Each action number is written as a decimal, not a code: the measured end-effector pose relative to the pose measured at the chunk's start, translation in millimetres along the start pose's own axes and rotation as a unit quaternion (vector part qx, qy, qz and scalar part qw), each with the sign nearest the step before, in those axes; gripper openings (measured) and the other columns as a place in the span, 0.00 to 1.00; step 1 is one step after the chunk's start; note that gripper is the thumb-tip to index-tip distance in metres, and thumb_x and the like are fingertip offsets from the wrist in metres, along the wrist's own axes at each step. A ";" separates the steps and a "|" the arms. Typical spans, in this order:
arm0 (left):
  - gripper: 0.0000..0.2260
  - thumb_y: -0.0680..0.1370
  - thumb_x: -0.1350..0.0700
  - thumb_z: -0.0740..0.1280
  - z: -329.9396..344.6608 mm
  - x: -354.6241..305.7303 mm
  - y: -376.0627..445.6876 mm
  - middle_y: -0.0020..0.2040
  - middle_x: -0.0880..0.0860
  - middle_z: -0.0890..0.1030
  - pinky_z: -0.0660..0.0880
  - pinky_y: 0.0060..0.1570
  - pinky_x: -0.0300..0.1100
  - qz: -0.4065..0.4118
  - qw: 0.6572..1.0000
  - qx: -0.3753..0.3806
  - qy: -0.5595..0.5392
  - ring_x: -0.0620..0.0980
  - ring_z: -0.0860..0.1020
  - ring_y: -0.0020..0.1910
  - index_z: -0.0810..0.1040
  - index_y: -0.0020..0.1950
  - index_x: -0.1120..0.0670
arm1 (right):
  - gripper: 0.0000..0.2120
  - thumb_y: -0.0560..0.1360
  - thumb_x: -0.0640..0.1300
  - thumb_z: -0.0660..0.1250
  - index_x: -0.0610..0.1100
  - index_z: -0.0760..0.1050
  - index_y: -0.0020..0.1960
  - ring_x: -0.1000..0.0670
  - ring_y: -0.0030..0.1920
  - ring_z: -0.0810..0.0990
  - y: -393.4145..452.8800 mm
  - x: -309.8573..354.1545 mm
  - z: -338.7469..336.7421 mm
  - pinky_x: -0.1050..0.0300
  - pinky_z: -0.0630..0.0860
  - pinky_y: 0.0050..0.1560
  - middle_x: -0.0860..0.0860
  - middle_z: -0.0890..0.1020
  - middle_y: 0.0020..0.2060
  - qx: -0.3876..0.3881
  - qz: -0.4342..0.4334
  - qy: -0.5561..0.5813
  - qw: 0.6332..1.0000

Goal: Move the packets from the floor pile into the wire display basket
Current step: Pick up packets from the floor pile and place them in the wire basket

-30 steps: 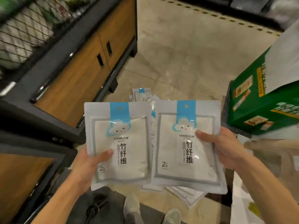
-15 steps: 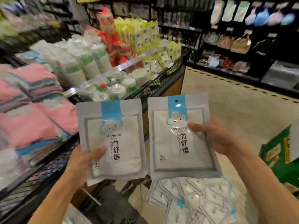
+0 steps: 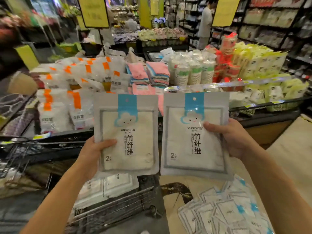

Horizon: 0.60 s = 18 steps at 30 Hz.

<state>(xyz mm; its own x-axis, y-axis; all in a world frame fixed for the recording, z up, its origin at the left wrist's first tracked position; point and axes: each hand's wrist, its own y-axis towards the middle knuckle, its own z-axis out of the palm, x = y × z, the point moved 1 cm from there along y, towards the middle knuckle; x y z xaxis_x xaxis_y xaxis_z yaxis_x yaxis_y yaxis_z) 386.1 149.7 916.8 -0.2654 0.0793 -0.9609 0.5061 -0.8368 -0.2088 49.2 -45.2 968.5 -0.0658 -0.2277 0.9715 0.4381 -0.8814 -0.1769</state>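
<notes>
Two flat white packets with blue cloud labels are held upright side by side at chest height. My left hand point(image 3: 92, 153) grips the left packet point(image 3: 133, 137) by its lower left edge, thumb on the front. My right hand point(image 3: 231, 138) grips the right packet point(image 3: 189, 141) by its right edge. Below them stands the wire display basket point(image 3: 118, 206), with a few of the same packets lying inside. The floor pile of packets point(image 3: 224, 215) spreads out at the lower right.
A display table point(image 3: 263, 115) behind the packets carries stacked cloths, paper cups, orange-labelled bags and yellow packs. Shelves line the right side, where a person point(image 3: 204, 22) stands far off. Beige floor shows at right.
The view has risen from the floor to the display table. Both hands have lifted their packets upward, still side by side, and the basket has come into sight beneath them.
</notes>
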 end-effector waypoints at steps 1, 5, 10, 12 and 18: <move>0.27 0.66 0.62 0.77 -14.3 1.1 -11.9 0.57 0.62 0.85 0.80 0.57 0.62 -0.003 1.000 -0.018 -0.009 0.65 0.83 0.57 0.79 0.65 0.61 | 0.16 0.75 0.35 0.72 0.37 0.80 0.62 0.41 0.50 0.88 -0.7 -3.1 14.6 0.47 0.86 0.43 0.40 0.87 0.51 0.017 0.007 -0.004 1.000; 0.24 0.68 0.63 0.76 -71.3 5.6 -45.7 0.57 0.62 0.85 0.84 0.47 0.55 0.019 0.996 -0.081 -0.043 0.62 0.85 0.54 0.80 0.64 0.62 | 0.14 0.75 0.34 0.72 0.38 0.79 0.61 0.40 0.50 0.88 -1.4 -17.4 72.6 0.45 0.86 0.44 0.39 0.87 0.51 0.065 0.029 -0.005 0.997; 0.19 0.74 0.59 0.73 -145.9 15.5 -61.4 0.57 0.62 0.85 0.83 0.48 0.59 0.002 0.988 -0.133 -0.077 0.64 0.85 0.53 0.79 0.64 0.60 | 0.15 0.75 0.33 0.72 0.38 0.79 0.61 0.39 0.51 0.88 9.7 -44.0 141.8 0.42 0.86 0.46 0.39 0.87 0.52 0.108 0.051 -0.012 0.993; 0.30 0.65 0.53 0.81 -176.2 20.8 -65.7 0.57 0.62 0.85 0.84 0.45 0.57 -0.001 0.989 -0.134 -0.066 0.64 0.85 0.53 0.79 0.64 0.61 | 0.14 0.75 0.32 0.72 0.36 0.80 0.60 0.39 0.50 0.88 18.8 -58.0 167.5 0.42 0.86 0.47 0.38 0.87 0.51 0.107 0.056 -0.020 0.992; 0.29 0.67 0.50 0.81 -254.6 40.3 -70.5 0.57 0.63 0.85 0.81 0.53 0.62 -0.029 0.988 -0.145 -0.054 0.65 0.84 0.54 0.80 0.64 0.61 | 0.16 0.75 0.30 0.70 0.35 0.79 0.62 0.37 0.52 0.87 43.6 -107.1 233.8 0.42 0.86 0.48 0.38 0.87 0.53 0.118 0.086 -0.036 0.989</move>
<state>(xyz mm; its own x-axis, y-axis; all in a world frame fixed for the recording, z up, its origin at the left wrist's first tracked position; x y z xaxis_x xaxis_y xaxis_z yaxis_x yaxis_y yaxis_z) 548.7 349.8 846.5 -0.3798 0.0511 -0.9237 0.6964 -0.6415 -0.3218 285.0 37.6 893.6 0.0880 -0.3276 0.9407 0.6350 -0.7092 -0.3063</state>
